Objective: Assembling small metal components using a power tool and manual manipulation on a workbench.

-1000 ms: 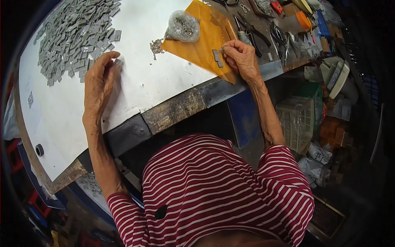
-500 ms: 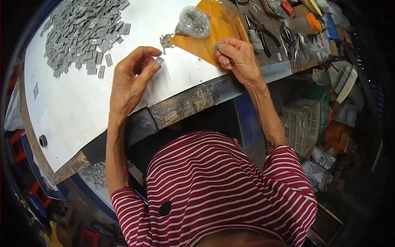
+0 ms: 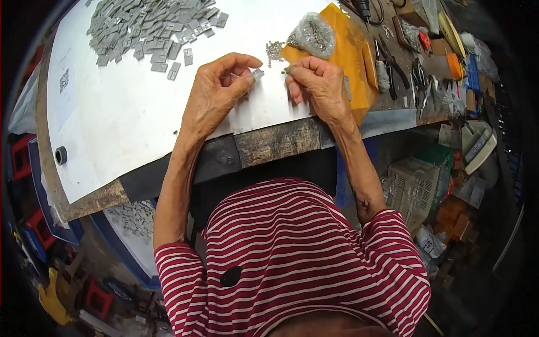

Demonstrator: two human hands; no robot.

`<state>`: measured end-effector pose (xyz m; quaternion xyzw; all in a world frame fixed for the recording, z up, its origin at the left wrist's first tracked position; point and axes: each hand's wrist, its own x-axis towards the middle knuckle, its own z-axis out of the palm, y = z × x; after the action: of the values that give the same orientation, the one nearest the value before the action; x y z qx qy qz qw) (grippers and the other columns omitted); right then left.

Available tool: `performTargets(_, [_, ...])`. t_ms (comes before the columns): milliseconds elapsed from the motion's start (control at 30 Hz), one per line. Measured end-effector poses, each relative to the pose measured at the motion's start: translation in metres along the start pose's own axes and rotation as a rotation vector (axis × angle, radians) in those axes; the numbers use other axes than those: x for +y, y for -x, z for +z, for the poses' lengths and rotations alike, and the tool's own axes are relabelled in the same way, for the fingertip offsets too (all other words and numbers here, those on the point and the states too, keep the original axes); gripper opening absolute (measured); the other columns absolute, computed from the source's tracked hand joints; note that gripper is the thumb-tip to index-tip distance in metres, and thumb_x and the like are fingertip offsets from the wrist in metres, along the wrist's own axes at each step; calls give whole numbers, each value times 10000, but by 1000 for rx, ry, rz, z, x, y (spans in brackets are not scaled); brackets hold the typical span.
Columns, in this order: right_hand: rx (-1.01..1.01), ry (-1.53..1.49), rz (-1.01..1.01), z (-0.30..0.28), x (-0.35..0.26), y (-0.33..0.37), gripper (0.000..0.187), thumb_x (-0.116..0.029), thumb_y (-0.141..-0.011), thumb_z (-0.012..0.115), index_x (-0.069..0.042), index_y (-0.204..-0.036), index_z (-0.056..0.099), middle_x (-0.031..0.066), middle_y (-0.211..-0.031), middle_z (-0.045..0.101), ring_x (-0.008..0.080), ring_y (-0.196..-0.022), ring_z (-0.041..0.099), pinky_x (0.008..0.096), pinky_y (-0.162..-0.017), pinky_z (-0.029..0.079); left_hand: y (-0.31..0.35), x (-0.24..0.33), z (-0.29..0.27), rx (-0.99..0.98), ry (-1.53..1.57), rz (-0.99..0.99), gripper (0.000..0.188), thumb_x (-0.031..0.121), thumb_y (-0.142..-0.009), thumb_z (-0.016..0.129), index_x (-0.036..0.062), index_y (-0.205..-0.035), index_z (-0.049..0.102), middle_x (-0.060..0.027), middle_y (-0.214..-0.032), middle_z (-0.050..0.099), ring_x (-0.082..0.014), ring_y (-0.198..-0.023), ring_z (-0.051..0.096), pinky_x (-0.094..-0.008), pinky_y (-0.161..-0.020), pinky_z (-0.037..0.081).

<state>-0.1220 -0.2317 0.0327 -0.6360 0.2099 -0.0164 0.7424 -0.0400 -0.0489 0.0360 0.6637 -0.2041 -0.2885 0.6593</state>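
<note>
Over the white-covered bench [image 3: 135,129], my left hand [image 3: 219,92] pinches a small flat grey plate [image 3: 257,73] between thumb and index finger. Just to its right, my right hand [image 3: 323,87] grips a tiny dark metal piece [image 3: 285,71] at its fingertips; its exact kind is too small to make out. A narrow gap separates the two pieces. Beyond my hands lies a little heap of tiny metal parts [image 3: 274,50]. A clear plastic bag [image 3: 314,36] full of similar parts rests on a yellow-orange envelope [image 3: 359,73], beside my right hand.
A large pile of grey plates [image 3: 151,25] spreads across the far left. A black ring [image 3: 60,155] sits near the left edge. Pliers [image 3: 398,73] and other tools crowd the right side. Below the bench at left, a blue-edged tray [image 3: 132,224] holds more grey plates.
My hands have come closer together, the right one moving left off the envelope toward the grey plate. The whole view has shifted, so the bench appears farther right and higher.
</note>
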Motion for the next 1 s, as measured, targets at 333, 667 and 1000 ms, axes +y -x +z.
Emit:
performTargets(333, [-65, -163, 104, 13, -2, 3, 159, -106, -831, 577, 38, -765, 572, 50, -569, 551, 74, -432, 493, 177, -388, 392, 4, -6, 4, -71, 175, -96, 202, 57, -837, 554, -38, -1013, 578, -28, -642, 571, -63, -529, 533, -180, -483, 431])
performTargets(667, [-109, -147, 78, 26, -9, 1, 179, -121, -870, 530, 21, -762, 554, 32, -564, 522, 62, -425, 438, 185, -386, 347, 0, -9, 5, -23, 290, -95, 227, 42, -842, 525, -77, -1031, 563, -70, -638, 596, -85, -517, 529, -183, -491, 438])
performTargets(1000, [-99, -145, 72, 31, -12, 2, 168, -121, -870, 530, 21, -783, 552, 39, -635, 550, 56, -454, 463, 174, -397, 372, 1, -4, 3, -62, 376, -119, 287, 77, -846, 543, -44, -1106, 553, -53, -667, 590, -78, -556, 530, -191, -552, 456])
